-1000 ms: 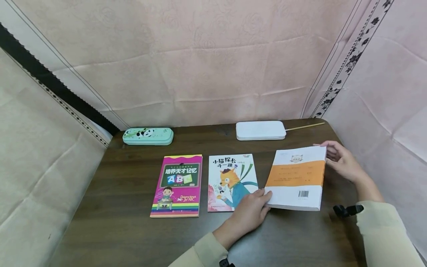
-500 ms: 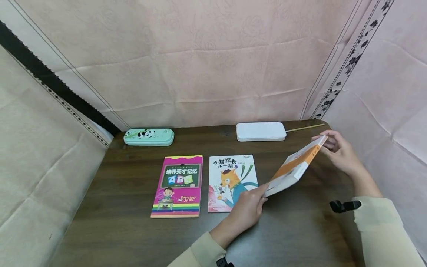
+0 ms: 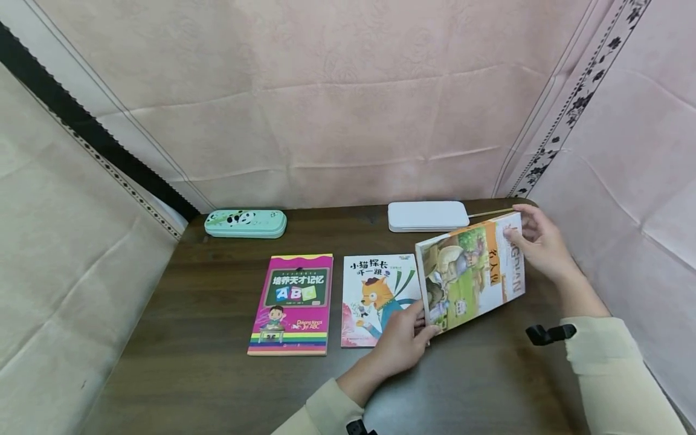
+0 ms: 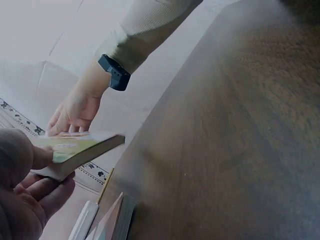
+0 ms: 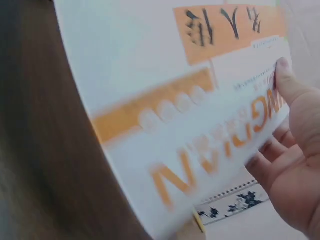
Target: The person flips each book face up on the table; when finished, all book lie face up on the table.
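left hand (image 3: 405,338): thumb on top, fingers curled beneath, pinching a near corner.
right hand (image 3: 535,241): raised at the far right, thumb forward, fingers behind, gripping an edge.
arms: both forearms sleeved, angled inward.

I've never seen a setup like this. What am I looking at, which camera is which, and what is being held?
No machine here: a person works with bare hands, wearing one head camera and one on each wrist. The head view shows a dark wooden table. The left hand and right hand grip opposite ends of an orange-and-white book, lifted and tilted. On the table lie a pink book, a cat picture book, a panda pencil case and a white case. The wrist views show the held book close up.
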### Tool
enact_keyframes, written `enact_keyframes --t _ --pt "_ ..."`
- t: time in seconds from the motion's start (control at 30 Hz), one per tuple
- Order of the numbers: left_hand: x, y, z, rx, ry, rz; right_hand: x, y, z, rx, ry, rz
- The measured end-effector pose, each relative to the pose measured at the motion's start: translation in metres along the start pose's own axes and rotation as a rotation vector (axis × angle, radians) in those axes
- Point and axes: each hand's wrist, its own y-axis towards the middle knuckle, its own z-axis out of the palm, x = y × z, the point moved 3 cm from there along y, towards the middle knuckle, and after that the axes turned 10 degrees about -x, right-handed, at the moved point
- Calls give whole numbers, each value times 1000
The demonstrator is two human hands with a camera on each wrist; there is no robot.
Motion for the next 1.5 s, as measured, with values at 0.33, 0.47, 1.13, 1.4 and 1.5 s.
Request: enact_keyframes --t 0.33,0.47,1.13,1.4,1.5 --pt "21 -1 2 -26 -101 -216 -20 -9 35 244 -156 223" --pt "29 -2 -2 -25 62 -234 -26 -13 45 316 -201 250" --pt "35 14 -28 -220 303 -36 -47 -53 5 554 -375 198" --pt "40 21 -26 -181 353 -13 -50 -62 -6 603 -396 321" --pt "40 24 -26 -146 363 -41 -49 -63 -6 592 -350 375"
